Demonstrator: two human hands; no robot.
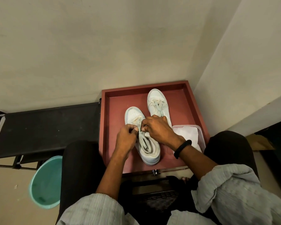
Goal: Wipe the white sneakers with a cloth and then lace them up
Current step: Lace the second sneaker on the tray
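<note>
Two white sneakers lie in a reddish-brown tray (113,95). The near sneaker (150,153) is under both hands; the far sneaker (157,99) sits behind it to the right, its laces tied loosely. My left hand (126,137) pinches the pale lace (143,140) of the near sneaker at its upper eyelets. My right hand (159,129) pinches the same lace from the other side, a black band on its wrist. A white cloth (187,133) lies in a clear container at the tray's right.
A black fabric bench (44,127) stands to the left against the wall. A teal plastic basin (45,182) sits on the floor at the lower left. My knees in dark trousers flank the tray. A dark woven stool (159,197) is below the tray.
</note>
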